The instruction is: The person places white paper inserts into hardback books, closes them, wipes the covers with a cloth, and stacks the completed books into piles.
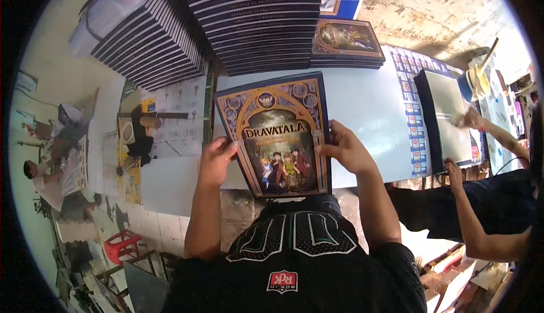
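Observation:
Between my two hands is a hardcover book (277,160) with an ornate gold-framed cover, a title across it and several cartoon figures below. It tilts slightly and reaches over the table's front edge. My left hand (216,160) grips its left side, thumb on the cover and fingers behind. On the right side my right hand (347,147) holds it the same way. Part of another dark edge shows along the book's top and right, so I cannot tell whether it is one book or more. Behind it rises a tall stack of dark books (260,24).
A second tall stack (153,41) stands at the back left, and a low stack (348,38) at the back right. A brush-like tool (150,122) lies left on the table (362,106). At right, a co-worker's hand (471,119) is over a large pale-faced board (447,109) near a pot (475,83).

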Action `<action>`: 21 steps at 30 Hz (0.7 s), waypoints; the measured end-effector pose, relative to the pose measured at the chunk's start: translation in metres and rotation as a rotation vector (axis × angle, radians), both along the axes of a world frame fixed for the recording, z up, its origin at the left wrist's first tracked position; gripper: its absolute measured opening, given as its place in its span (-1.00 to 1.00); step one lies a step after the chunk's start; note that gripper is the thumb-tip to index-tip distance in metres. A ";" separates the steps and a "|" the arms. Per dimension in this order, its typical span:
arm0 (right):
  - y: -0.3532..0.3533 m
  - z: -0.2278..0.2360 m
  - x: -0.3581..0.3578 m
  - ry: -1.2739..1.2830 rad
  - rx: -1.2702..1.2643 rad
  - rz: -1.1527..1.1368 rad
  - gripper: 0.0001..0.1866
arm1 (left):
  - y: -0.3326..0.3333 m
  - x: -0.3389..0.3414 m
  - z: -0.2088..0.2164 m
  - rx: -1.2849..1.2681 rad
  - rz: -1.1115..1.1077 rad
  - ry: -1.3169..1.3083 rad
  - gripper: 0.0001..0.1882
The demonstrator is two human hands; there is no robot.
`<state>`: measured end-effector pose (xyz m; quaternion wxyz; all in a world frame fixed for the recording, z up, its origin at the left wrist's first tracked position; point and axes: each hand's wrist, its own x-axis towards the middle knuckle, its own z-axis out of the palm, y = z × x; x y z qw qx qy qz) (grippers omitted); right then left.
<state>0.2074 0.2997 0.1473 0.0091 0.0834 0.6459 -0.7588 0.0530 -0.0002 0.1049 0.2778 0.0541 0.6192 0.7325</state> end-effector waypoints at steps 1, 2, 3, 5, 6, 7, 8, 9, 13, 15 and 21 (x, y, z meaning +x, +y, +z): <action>0.002 0.006 0.000 -0.009 -0.077 0.001 -0.59 | 0.000 0.002 0.001 -0.036 -0.001 0.028 -0.79; 0.004 0.004 0.001 -0.002 -0.076 -0.001 -0.59 | 0.001 0.003 0.004 -0.035 -0.003 0.034 -0.79; 0.004 0.001 0.001 0.026 -0.101 -0.001 -0.60 | 0.003 0.005 0.013 -0.100 0.014 0.084 -0.78; 0.005 -0.004 -0.002 0.092 -0.095 0.003 -0.63 | -0.003 -0.001 0.010 -0.134 0.009 0.138 -0.73; 0.007 -0.005 -0.003 0.093 -0.095 0.011 -0.63 | -0.001 -0.002 0.014 -0.134 0.017 0.139 -0.73; 0.008 -0.004 -0.005 0.060 -0.095 0.013 -0.64 | -0.001 -0.001 0.021 -0.113 0.012 0.140 -0.73; 0.008 -0.004 -0.007 0.027 -0.097 0.019 -0.64 | -0.002 0.001 0.029 -0.094 0.011 0.141 -0.73; 0.005 -0.002 -0.008 0.040 -0.112 0.003 -0.63 | -0.005 0.004 0.040 -0.144 -0.016 0.171 -0.71; 0.022 0.000 0.009 0.065 0.072 -0.102 -0.41 | -0.014 -0.020 0.030 -0.379 -0.139 0.558 -0.32; 0.034 0.007 0.035 0.001 0.158 -0.232 -0.39 | -0.048 -0.055 0.010 -0.989 -0.016 0.694 -0.05; 0.069 -0.011 0.081 -0.114 0.130 -0.406 -0.35 | -0.237 -0.102 -0.010 -1.691 0.506 0.130 0.23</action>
